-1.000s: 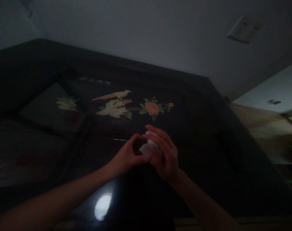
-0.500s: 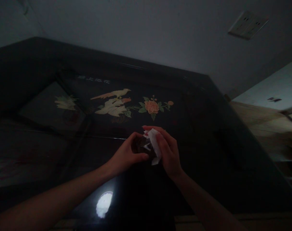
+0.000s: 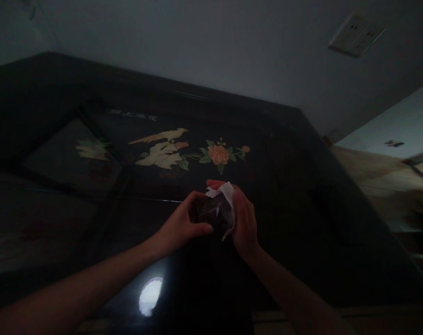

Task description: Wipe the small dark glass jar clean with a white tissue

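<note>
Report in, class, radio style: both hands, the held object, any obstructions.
Left hand curled round dark glossy object. Right hand holding white tissue against it. Object partly hidden by hands and tissue.

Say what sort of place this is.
Probably a dim room in a home, judging by the glossy black tabletop, its bird-and-flower decoration and the wall socket.

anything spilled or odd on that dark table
Nothing clearly looks spilled or damaged. The bright patch on the glossy dark table, near the bottom of view, stands out but is likely reflected light. The white tissue in the right hand looks crumpled and ragged.
</note>
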`<state>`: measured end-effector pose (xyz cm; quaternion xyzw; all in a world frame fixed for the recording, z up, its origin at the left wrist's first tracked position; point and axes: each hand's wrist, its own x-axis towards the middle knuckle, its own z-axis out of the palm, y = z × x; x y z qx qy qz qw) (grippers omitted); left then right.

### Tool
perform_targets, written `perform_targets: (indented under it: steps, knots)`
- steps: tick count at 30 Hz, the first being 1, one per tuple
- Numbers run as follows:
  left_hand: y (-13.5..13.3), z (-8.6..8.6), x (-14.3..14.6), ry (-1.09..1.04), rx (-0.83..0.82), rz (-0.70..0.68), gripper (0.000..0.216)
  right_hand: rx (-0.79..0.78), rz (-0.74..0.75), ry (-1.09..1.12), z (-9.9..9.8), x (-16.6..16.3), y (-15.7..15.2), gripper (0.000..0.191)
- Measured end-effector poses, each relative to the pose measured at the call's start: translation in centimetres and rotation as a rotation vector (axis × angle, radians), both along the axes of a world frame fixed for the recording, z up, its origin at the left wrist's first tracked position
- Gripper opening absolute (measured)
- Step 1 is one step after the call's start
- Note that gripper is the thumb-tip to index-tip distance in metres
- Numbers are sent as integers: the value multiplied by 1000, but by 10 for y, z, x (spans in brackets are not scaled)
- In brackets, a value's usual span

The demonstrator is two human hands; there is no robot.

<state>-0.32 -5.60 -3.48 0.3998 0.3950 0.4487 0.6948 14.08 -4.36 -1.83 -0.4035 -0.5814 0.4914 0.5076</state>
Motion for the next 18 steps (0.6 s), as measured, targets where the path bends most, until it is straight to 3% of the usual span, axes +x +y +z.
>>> perform_targets:
  steps: [5,10,13,18]
  knots:
    - [1,-2,-1,7,38,23,53,400,-8,-330,3,2,-7,30]
    - [0,-3,1,51,66,16,55,553,43,-477,8,1,-7,30]
    - [0,-5,1,16,59,32,58,478,39,-409,10,1,-5,28]
    - [-1,-6,1,-7,28,40,55,137,3,-141,5,0,0,31]
